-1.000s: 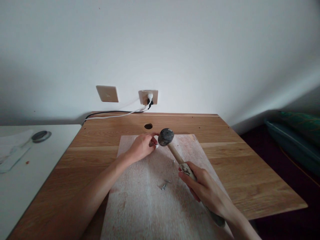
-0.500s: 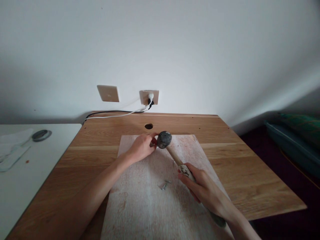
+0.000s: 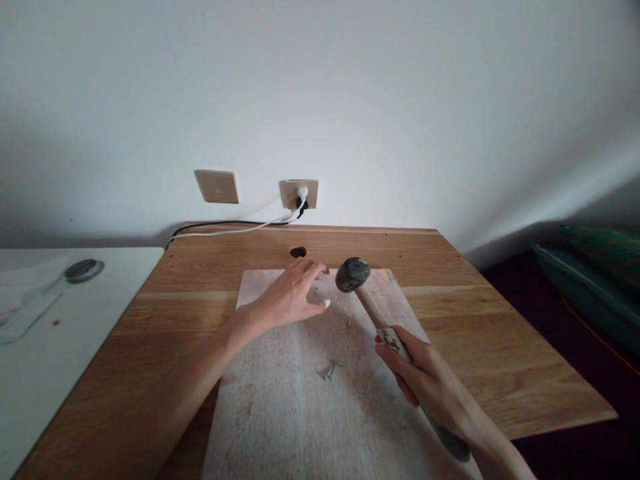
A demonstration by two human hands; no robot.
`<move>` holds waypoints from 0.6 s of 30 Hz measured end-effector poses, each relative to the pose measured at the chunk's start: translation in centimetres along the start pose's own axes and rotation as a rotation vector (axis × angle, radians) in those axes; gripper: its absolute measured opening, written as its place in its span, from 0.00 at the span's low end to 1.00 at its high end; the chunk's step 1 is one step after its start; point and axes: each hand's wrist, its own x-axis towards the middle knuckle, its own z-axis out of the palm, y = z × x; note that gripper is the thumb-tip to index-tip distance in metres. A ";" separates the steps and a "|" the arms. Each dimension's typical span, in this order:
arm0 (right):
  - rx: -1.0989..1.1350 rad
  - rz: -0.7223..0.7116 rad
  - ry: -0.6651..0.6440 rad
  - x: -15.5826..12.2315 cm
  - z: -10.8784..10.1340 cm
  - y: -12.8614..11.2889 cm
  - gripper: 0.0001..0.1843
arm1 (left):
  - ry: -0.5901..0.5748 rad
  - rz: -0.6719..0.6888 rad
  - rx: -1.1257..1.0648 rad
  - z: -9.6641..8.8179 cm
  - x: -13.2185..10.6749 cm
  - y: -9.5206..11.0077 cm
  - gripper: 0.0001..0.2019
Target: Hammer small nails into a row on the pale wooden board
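- R hand (image 3: 425, 377): fingers wrapped tight round the grip of a black-headed mallet w/ long pale wooden handle (image 3: 369, 305).
- Mallet is over a whitewashed flat wooden board (image 3: 280, 407), head nr board's far edge, twd its far R corner; butt just inside board's R edge. Can't tell if head touches board.
- Long axis diagonal: head points twd table's far edge & a bit L, butt twd near R corner of the brown wood-grain table (image 3: 500, 347).
- L hand (image 3: 290, 293) over board's far L part: thumb & forefinger spread wide, opening R, nothing seen gripped. Thin speck in the gap, too small to ID.
- Key relation: mallet head sits just R of L fingertips, a gap btwn; L hand nearer the head, R hand has the handle.
- Single thin silver nail (image 3: 348, 325): btwn both hands, twd near edge from L thumb; axis looks abt upright.
- Small pile of loose silver nails (image 3: 329, 371) lies mid-board, nearer board's near edge than the single one.
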 end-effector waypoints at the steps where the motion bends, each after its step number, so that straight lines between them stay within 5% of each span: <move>1: 0.007 0.002 0.016 0.0 -0.2 0.4 0.21 | -0.075 0.053 -0.029 -0.2 -0.1 1.0 0.20; 4: 0.026 0.018 0.045 0.0 -0.8 1.2 0.22 | -0.378 0.207 -0.016 -0.1 -0.7 3.9 0.17; 7: 0.017 0.024 0.068 -0.2 -1.0 1.7 0.23 | -0.523 0.293 0.150 1.1 -1.4 6.0 0.11; 18: 0.063 0.044 0.034 -0.3 -0.7 2.0 0.22 | -0.455 0.376 0.288 3.0 -1.6 6.3 0.05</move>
